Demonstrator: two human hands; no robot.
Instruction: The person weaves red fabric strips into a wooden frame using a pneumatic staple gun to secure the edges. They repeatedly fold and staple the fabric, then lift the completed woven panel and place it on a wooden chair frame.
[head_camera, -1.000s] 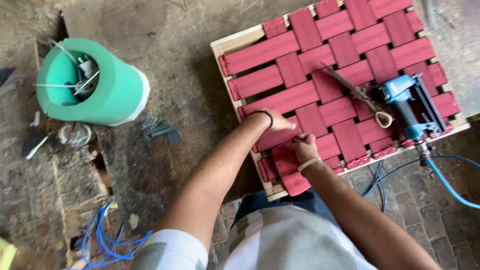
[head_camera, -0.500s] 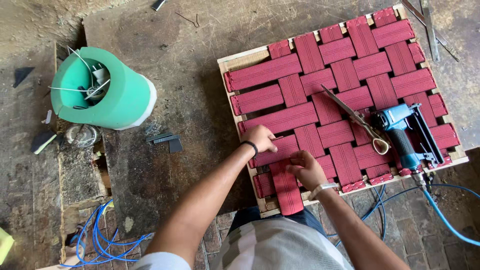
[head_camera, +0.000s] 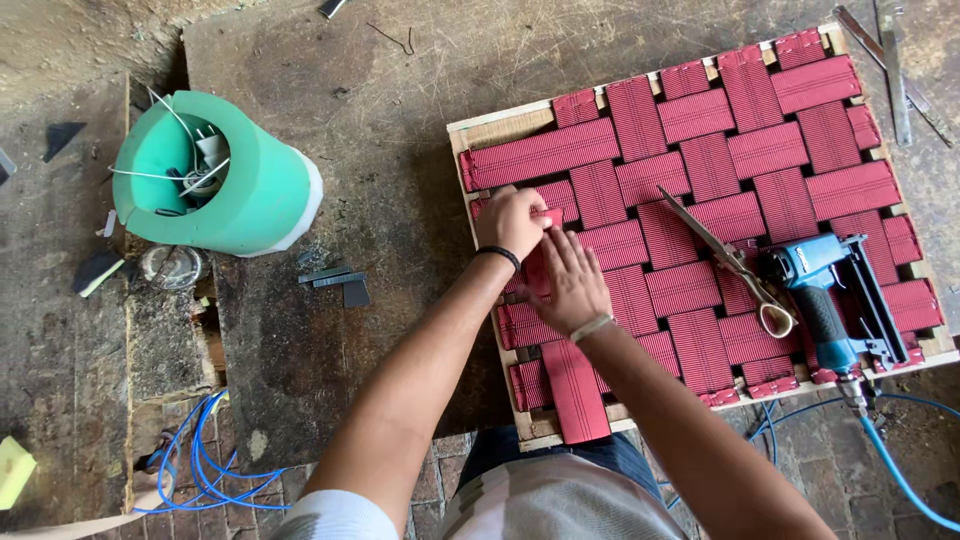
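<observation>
Hands work on a wooden frame (head_camera: 497, 126) woven with red webbing straps (head_camera: 700, 170). The left hand (head_camera: 512, 220) pinches closed on the end of one red strap (head_camera: 546, 216) near the frame's edge at nine o'clock. The right hand (head_camera: 570, 284) lies flat and open on the webbing just beside it. Scissors (head_camera: 728, 262) and a blue staple gun (head_camera: 825, 300) rest on the weave at three o'clock. A green bucket (head_camera: 240, 190) stands on the floor at nine o'clock, well apart.
</observation>
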